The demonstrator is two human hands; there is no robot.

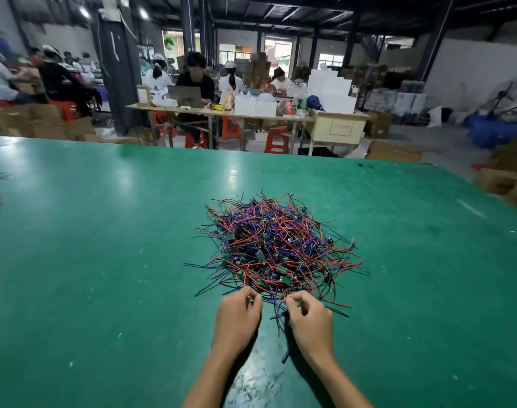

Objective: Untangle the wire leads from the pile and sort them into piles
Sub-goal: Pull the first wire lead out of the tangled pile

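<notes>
Currently, a tangled pile [276, 248] of red, blue and black wire leads is lying on the green table [89, 245], near the middle of the top and somewhat toward the near edge. The pile is roughly round, so no single long axis is showing; the loose lead ends are sticking out in all directions around its rim. Small green circuit boards [285, 280] are lying mixed in among the leads.

Both hands are working at the near edge of the pile. The left hand [236, 319] is reaching in with its fingers curled, and its fingertips are pinching leads at the pile's near rim. The right hand [308, 322] is sitting just beside it, fingers likewise curled, thumb and forefinger pinching leads. Between the two hands, several red and blue leads are trailing toward the near edge, their long axes running roughly from far to near. A short dark piece [285, 357] is lying on the table beside the right wrist; what it is cannot be told.

Beyond the far edge, people are sitting at other benches [222, 111] stacked with white boxes [329, 91].
</notes>
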